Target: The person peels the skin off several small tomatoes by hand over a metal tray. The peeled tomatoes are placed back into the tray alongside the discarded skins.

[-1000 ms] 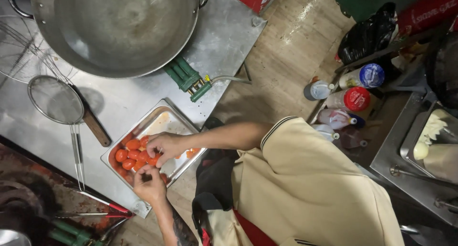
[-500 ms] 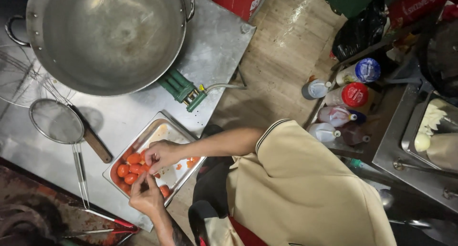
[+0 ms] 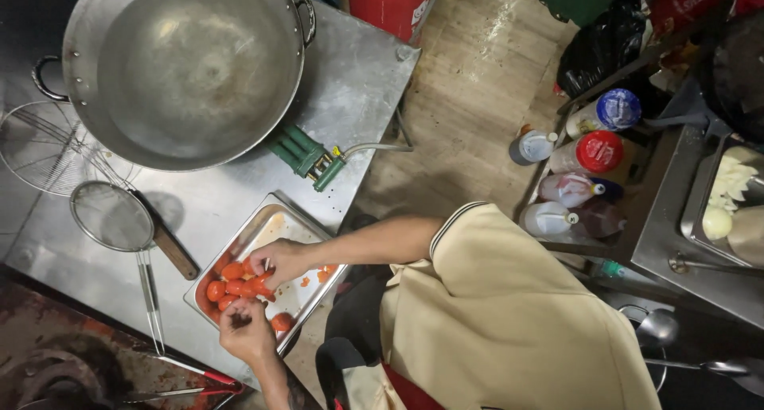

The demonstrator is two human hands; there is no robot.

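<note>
A steel tray (image 3: 263,223) lies on the metal table and holds several peeled red tomatoes (image 3: 231,287) in orange juice. My right hand (image 3: 280,259) reaches into the tray, its fingers curled over a tomato at the top of the pile. At the tray's near edge, just beside the tomatoes, my left hand (image 3: 247,334) has its fingers pinched together around something small and dark that I cannot make out. A single tomato (image 3: 280,322) lies apart next to my left hand.
A large steel wok (image 3: 187,68) sits on the table behind the tray, with a green gas valve (image 3: 306,155) beside it. A mesh skimmer (image 3: 111,215) and wire strainer (image 3: 40,147) lie left. Sauce bottles (image 3: 577,159) and a red bucket (image 3: 390,4) stand on the right.
My left hand has drawn back from over the tomatoes to the tray's near edge. My right hand stays on the pile. The view has shifted slightly.
</note>
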